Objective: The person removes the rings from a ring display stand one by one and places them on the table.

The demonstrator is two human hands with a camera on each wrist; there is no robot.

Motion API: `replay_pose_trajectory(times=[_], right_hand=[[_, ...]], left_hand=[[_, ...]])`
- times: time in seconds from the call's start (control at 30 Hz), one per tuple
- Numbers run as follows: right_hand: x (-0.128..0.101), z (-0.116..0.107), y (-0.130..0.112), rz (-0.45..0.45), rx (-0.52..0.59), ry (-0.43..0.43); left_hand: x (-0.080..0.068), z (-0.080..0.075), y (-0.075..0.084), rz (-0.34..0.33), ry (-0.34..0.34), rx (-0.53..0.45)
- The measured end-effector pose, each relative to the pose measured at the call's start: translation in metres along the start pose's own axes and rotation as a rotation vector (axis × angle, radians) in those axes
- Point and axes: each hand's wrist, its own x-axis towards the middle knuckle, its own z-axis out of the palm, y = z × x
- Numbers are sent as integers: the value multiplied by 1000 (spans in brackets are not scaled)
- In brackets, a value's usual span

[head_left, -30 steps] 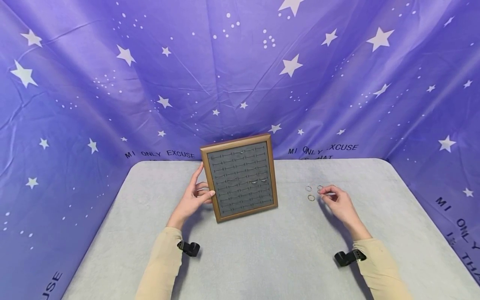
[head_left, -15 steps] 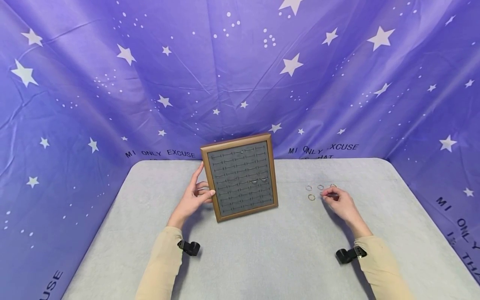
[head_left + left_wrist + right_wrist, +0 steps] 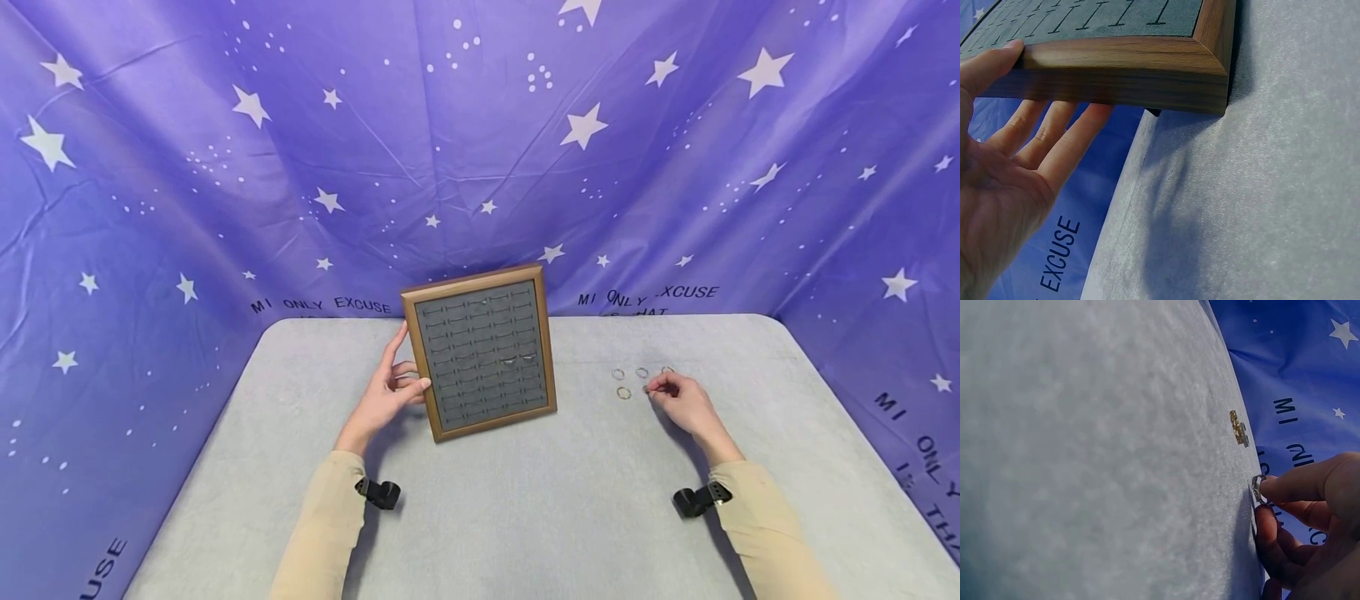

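A wood-framed ring display board point(image 3: 480, 352) with grey slotted rows stands tilted on the grey table point(image 3: 525, 500). My left hand point(image 3: 408, 385) grips its left edge; in the left wrist view the thumb point(image 3: 997, 59) lies on the frame's front point(image 3: 1122, 65) and the fingers point(image 3: 1066, 134) reach behind it. Two rings point(image 3: 519, 361) sit in the board's slots. My right hand point(image 3: 651, 390) pinches a small silver ring point(image 3: 1258, 489) at the table surface. Loose rings lie beside it: a gold one point(image 3: 623, 392) and three in a row behind point(image 3: 642, 372).
Purple star-printed cloth point(image 3: 480, 150) walls the table on three sides. A gold ring point(image 3: 1238, 427) lies farther along the table in the right wrist view. Black wrist straps point(image 3: 693, 500) sit on both forearms.
My right hand has drawn back a little toward me, uncovering the far-right ring, and its fingertips have closed on a ring. The left hand and the board have not moved.
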Motion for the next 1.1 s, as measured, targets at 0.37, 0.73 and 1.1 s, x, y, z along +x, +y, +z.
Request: replay_pose_trajectory(times=[0.37,0.73,1.1], right_hand=[[0,-1,2,2,-13,-12],[-5,-7,1,27,89,44],[-7,-9,-19,9,213,54]], left_hand=[[0,0,0,3,-13,-4],[-1,0,1,-2,-13,7],[-1,-1,1,15,-28,10]])
